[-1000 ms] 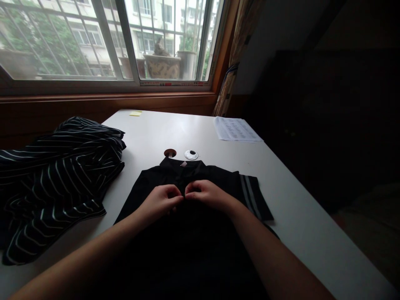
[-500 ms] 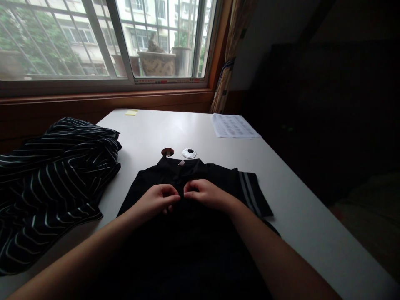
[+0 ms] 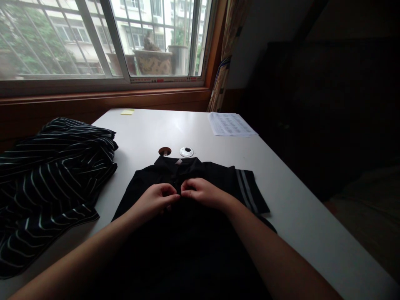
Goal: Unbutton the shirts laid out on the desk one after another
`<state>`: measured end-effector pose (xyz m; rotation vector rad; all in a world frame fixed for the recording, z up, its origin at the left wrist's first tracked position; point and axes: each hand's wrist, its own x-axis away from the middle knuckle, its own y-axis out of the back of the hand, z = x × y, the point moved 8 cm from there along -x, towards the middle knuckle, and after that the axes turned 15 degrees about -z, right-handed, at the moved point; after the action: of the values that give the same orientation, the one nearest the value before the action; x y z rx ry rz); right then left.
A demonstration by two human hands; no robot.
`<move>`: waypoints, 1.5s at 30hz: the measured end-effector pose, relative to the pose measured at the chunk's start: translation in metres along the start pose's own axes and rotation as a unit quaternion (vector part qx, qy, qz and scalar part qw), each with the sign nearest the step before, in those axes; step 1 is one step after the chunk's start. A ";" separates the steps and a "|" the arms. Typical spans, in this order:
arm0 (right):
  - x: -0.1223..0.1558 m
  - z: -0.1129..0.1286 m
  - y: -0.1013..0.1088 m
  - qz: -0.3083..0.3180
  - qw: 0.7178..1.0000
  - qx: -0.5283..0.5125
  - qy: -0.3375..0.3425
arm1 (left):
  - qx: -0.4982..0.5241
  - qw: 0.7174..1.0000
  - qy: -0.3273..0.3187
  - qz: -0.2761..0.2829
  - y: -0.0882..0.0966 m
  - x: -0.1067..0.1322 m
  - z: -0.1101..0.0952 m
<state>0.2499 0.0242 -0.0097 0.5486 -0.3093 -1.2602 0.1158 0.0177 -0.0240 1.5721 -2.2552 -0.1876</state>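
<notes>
A black short-sleeved collared shirt (image 3: 215, 168) lies front up on the white table, its collar away from me. Two grey stripes cross the sleeve on the right, and a pale label shows inside the collar. Below the collar, at the front opening, my left hand (image 3: 161, 198) pinches the dark cloth between thumb and fingers. My right hand (image 3: 200, 191) pinches the same shirt just beside it, the fingertips of both hands almost meeting. Whatever small part, such as a button, lies between the fingertips is too dark to make out.
A heap of black cloth with white stripes (image 3: 59, 179) lies on the left of the white table (image 3: 146, 129). Printed sheets (image 3: 231, 124) and a yellow sticky note (image 3: 127, 112) are at the far side. A round hole (image 3: 165, 151) and a white round cover (image 3: 186, 152) sit beyond the collar.
My hands stay pinched on the shirt front, and their fingertips have drawn slightly closer together. The whole view has shifted a little, so the table things appear further left.
</notes>
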 end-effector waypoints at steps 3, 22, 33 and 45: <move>0.000 0.001 0.000 -0.003 1.000 0.015 0.006 | 0.018 1.000 0.017 0.004 0.002 0.000 0.000; 0.003 0.008 -0.006 -0.074 0.991 0.109 0.020 | -0.023 0.998 -0.001 -0.058 0.006 0.003 -0.001; 0.004 0.005 -0.002 -0.012 0.996 0.085 -0.012 | -0.088 0.989 -0.112 -0.036 0.007 0.008 -0.013; 0.006 0.015 0.005 -0.093 0.985 0.101 0.107 | -0.200 0.936 -0.269 -0.105 0.003 0.012 -0.022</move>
<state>0.2479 0.0157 0.0049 0.8969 -0.2085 -1.3435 0.1184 0.0104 0.0000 1.6640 -2.2026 -1.1867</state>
